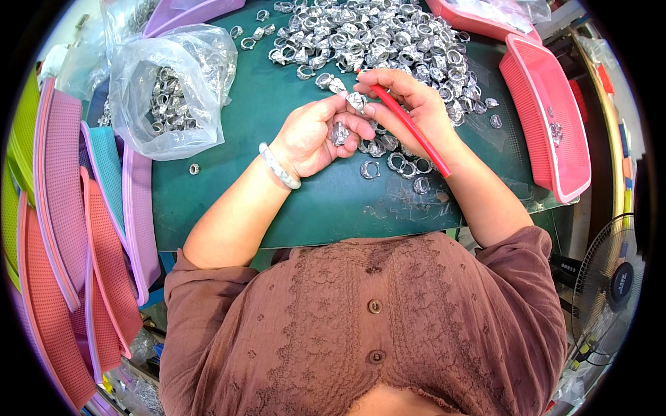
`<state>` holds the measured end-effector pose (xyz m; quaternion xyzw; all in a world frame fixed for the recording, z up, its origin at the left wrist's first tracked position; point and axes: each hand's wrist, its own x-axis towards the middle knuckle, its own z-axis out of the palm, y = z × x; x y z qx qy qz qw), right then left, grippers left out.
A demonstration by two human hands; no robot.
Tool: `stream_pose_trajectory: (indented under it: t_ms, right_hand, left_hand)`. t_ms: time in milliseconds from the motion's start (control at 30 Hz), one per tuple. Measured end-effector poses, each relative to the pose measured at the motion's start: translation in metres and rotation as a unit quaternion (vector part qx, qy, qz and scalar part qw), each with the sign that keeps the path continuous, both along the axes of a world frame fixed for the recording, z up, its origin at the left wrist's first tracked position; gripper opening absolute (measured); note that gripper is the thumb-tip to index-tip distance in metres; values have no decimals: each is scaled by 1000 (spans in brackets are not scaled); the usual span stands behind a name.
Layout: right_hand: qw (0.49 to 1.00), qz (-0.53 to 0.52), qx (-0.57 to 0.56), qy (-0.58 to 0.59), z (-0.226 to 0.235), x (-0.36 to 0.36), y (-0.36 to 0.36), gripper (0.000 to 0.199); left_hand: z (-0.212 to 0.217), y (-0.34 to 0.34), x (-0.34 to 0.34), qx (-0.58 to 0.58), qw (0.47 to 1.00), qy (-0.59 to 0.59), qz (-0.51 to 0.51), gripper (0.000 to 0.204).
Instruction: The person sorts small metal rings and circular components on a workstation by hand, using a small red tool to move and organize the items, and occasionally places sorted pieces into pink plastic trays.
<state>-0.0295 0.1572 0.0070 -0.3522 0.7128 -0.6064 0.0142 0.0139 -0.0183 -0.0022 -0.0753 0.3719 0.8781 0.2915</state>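
My left hand (318, 136) pinches a silver ring (356, 101) between thumb and fingertips, and a second silver ring (339, 134) rests against its curled fingers. A slim red pen-like stick (411, 130) lies in my right hand (409, 104), its tip pointing up and left and its tail slanting down over the wrist. The right fingertips meet the ring held by the left. Beyond both hands spreads a large heap of silver rings (374, 38), with several loose rings (396, 161) just below the right hand.
A clear plastic bag (173, 139) of rings stands left on the green tabletop (305, 215), near one stray ring (194, 168). A pink basket (576, 159) holding a few rings sits right. Stacked colored baskets (59, 194) crowd the left edge; a fan (610, 284) stands lower right.
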Motion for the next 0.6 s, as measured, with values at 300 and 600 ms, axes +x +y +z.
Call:
stream_pose_trajectory:
  t_ms: [300,600]
  right_hand:
    - [1000,-2,1,15,1,0,0,33]
    - [1000,-4,-1,17,1,0,0,33]
  left_hand:
    - [-4,-2,-1,35,999,16,1,31]
    - [-6,-1,-2,30,999,13,19,29]
